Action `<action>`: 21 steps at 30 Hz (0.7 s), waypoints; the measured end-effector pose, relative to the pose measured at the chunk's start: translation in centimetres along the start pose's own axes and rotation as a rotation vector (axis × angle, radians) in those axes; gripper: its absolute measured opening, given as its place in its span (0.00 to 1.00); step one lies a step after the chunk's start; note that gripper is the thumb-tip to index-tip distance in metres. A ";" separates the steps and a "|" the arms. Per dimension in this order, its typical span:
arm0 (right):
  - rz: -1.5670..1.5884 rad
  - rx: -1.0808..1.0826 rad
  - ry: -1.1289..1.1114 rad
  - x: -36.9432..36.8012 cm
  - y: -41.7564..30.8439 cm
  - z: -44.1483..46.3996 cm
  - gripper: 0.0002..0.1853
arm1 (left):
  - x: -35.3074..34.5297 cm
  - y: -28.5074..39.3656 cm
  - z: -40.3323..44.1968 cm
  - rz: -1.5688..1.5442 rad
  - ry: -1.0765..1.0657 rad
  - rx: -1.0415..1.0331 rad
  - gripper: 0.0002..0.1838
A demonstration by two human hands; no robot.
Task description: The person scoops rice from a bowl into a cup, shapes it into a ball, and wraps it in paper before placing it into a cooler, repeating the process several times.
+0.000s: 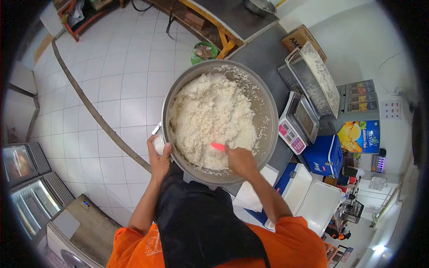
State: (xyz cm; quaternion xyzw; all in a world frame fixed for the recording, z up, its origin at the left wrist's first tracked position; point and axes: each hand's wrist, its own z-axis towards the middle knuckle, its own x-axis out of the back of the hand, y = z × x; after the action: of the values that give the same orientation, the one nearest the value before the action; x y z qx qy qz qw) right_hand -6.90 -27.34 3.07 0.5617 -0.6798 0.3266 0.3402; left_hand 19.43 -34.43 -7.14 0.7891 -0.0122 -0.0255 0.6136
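A large round metal pot (270,147) full of white cooked rice (210,116) stands in front of me, with grains stuck along its inner wall. My left hand (159,158) is at the pot's left side, its fingers curled around what looks like the side handle (156,128). Over the near right part of the rice, my right hand (241,161) is closed around a pink utensil (218,146). Only one smooth pink end sticks out of the fist, pointing left; the rest is hidden by the hand.
Right of the pot are a digital scale (292,134), a rice-smeared metal container (319,76) and a blue cooler (322,154). An open white-lined cooler (308,194) lies nearer me. A green bin (203,52) stands beyond the pot; a hose (96,114) crosses the tiled floor.
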 end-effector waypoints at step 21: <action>0.540 0.560 -0.481 -4.2 3.7 9.4 0.19 | -0.1 0.5 0.0 -0.081 -0.020 0.019 0.32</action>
State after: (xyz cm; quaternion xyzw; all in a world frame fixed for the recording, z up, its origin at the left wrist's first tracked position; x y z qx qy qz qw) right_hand -10.91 -32.24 -5.84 0.4944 -0.7471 0.4352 -0.0895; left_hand 19.37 -34.58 -6.68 0.7946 0.0136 -0.0581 0.6042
